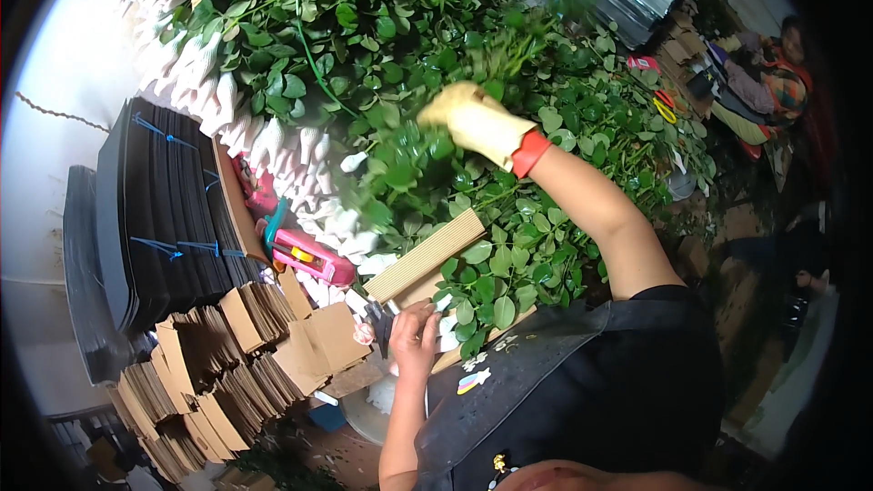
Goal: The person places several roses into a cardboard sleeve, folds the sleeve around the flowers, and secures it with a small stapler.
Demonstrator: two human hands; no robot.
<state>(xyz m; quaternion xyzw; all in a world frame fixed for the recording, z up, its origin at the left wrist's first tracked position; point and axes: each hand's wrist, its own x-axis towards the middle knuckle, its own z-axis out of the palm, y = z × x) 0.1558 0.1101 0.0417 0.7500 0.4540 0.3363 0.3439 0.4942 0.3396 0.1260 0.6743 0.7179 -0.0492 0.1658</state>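
My right hand, in a pale yellow glove with a red cuff, is closed around leafy green rose stems; they are blurred on both sides of it. Many more rose stems lie in a wide heap around and under it. Their buds, in white netting sleeves, point left. Lower down, my bare left hand has bent fingers beside a small white piece at the edge of the leaves; whether it grips this is unclear. A corrugated cardboard strip lies just above that hand, with a pale pink rose head to its left.
Stacked folded cardboard pieces and a pink tape dispenser are at left, below black sheets tied with blue string. A tub stands under the bench edge. Yellow-handled scissors lie at right; another person sits beyond.
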